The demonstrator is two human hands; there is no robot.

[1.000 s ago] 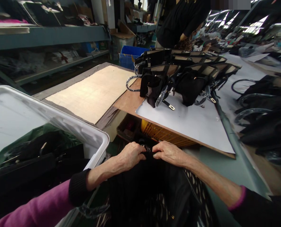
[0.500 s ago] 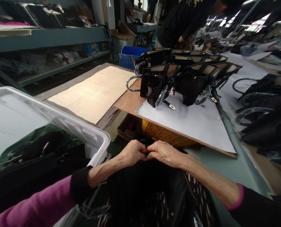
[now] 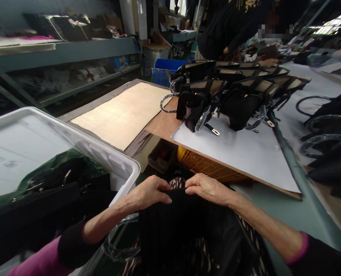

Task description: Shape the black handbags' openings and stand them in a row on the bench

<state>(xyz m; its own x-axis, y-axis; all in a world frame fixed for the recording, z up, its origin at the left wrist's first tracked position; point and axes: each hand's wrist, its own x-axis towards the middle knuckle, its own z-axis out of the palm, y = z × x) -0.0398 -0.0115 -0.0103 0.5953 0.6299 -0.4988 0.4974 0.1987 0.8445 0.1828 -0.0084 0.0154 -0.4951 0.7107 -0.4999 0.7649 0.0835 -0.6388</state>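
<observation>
A black fabric bag (image 3: 176, 218) lies across my lap, over a dark patterned garment. My left hand (image 3: 154, 191) grips its far edge, the thumb lying on the near face and the fingers behind. On the same edge, a short way to the right, my right hand (image 3: 206, 188) pinches the cloth between thumb and fingers. A plastic-wrapped handle (image 3: 121, 249) hangs at the bag's left side. Dark folds hide the lower part of the bag.
A white plastic bin (image 3: 124, 172) with black bags (image 3: 35, 214) stands at my left. Ahead, several black bags (image 3: 236, 103) with wrapped handles rest on a white sheet (image 3: 233, 149). A yellow crate (image 3: 213, 165) sits beneath the board. Behind the table a person (image 3: 222, 30) bends over.
My hands have moved apart along the bag's edge; they were together at its middle. The left hand has shifted left. The view has turned slightly left.
</observation>
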